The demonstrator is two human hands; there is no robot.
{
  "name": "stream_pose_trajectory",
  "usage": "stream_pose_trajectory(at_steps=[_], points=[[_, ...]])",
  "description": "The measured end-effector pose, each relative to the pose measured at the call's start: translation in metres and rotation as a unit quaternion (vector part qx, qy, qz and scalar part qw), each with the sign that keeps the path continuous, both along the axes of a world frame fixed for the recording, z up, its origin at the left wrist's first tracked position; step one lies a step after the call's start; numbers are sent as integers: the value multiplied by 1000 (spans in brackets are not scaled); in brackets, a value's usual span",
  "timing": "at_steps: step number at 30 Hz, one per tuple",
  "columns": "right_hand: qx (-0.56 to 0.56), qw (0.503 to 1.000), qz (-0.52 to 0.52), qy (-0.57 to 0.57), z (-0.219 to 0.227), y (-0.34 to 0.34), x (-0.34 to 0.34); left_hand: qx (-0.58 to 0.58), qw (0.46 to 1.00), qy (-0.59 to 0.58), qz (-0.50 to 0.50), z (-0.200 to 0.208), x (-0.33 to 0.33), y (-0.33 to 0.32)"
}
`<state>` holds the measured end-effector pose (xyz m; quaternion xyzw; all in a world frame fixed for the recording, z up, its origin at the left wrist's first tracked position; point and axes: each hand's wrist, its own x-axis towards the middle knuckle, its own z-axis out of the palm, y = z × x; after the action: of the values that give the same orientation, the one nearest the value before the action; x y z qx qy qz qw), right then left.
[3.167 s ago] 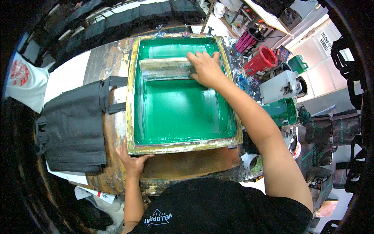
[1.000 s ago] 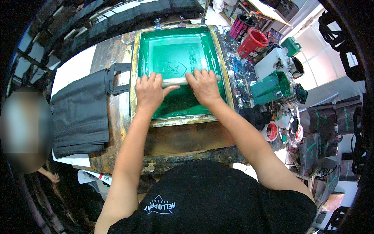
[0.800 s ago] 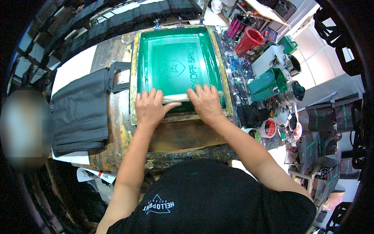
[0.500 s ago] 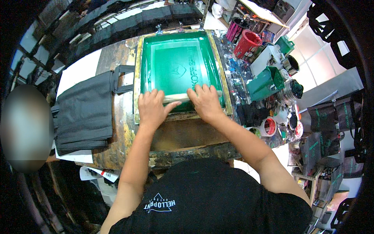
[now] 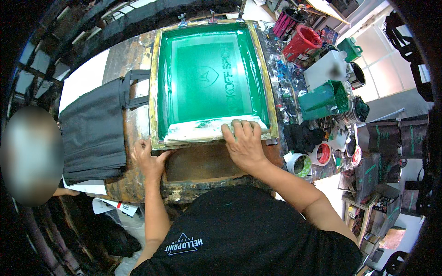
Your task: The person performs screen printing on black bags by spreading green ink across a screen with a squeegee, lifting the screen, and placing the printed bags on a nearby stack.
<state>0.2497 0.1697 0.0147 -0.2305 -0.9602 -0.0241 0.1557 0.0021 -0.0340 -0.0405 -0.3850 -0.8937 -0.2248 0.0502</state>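
Note:
A screen-printing frame (image 5: 154, 92) with a yellowish, paint-stained rim stands in front of me, its mesh (image 5: 198, 101) coated in green ink. A crest and lettering show through the mesh. Across the near end of the screen lies a pale, ink-smeared squeegee (image 5: 193, 129). My right hand (image 5: 246, 145) is closed over its right part, fingers on top. At the near left corner, my left hand (image 5: 148, 158) grips the frame's rim, thumb along the near side. Clamps (image 5: 212, 17) hold the far edge.
Dark fabric bags (image 5: 94, 131) with handles are stacked left of the frame. Right of it stand a red bucket (image 5: 301, 42), a green container (image 5: 323, 99) and tape rolls (image 5: 301, 164). Another person's hand (image 5: 69, 191) shows at the far left.
My left hand has let go of the squeegee and moved down-left to the frame's corner. The squeegee has come to the near end and leans flatter, with my right hand still on it.

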Motion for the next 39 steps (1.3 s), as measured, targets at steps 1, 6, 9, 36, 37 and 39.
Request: stream_pose_trajectory(at_steps=[1,6,9,36,37,39], points=[[-5,1000,1,-3,2,0,0,-10,1000,2,5,0,0,-1],[-9,1000,5,-5,4,-2,2,-16,1000,3,8,0,0,-1],[-9,1000,6,-8,7,0,2,-9,1000,1,8,-3,-3,-2],[75,996,-30,48,294,134,-110,-1,998,4,70,13,-16,74],[84,995,-45,39,296,137,-114,-64,993,34,91,9,-13,74],[84,995,-57,24,303,141,-118,-59,994,-22,88,8,-9,81]])
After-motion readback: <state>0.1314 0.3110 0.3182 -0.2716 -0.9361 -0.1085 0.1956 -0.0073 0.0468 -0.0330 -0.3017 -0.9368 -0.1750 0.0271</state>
